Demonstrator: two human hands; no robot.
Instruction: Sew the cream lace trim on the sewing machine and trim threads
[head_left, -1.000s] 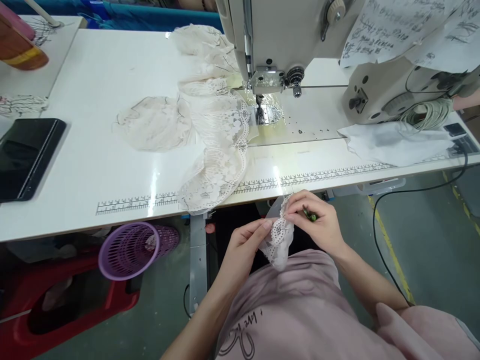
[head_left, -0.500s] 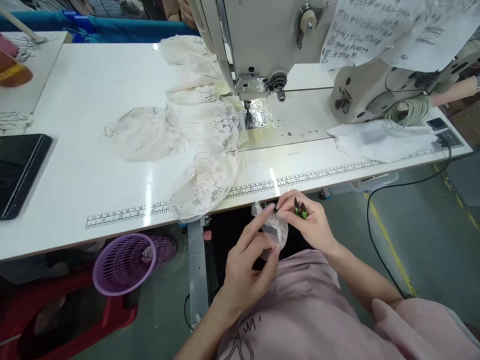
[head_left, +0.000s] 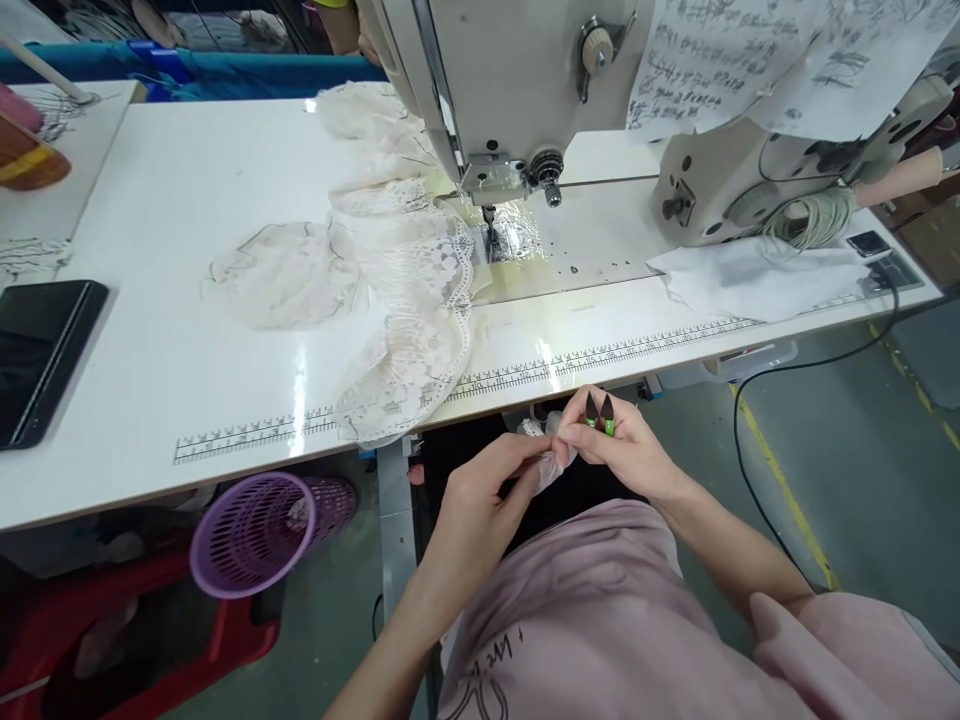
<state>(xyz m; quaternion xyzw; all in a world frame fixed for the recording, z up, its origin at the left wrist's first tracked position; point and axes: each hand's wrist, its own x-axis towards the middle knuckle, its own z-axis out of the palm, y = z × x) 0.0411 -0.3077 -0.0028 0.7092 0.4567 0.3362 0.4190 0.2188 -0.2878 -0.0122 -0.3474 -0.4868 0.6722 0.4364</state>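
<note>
Just below the table's front edge, both hands meet over my lap. My left hand (head_left: 480,490) pinches a small piece of white lace (head_left: 551,445), now bunched up between the fingers. My right hand (head_left: 626,450) grips the same lace with thumb and forefinger and also holds small green-handled thread snips (head_left: 600,412), their dark blades pointing up. A long strip of cream lace (head_left: 420,300) lies on the white table (head_left: 187,330) and runs under the needle of the sewing machine (head_left: 510,90).
A sheer rounded fabric piece (head_left: 289,275) lies left of the lace. A black tablet (head_left: 37,355) sits at the left edge. White cloth (head_left: 757,280) lies at the right. A purple mesh basket (head_left: 259,530) and a red bin (head_left: 112,640) stand under the table.
The lace piece hung open between the hands a second ago; now it is gathered into a small bunch. The left fingers spread, then closed again. The snips' blades have tilted upward.
</note>
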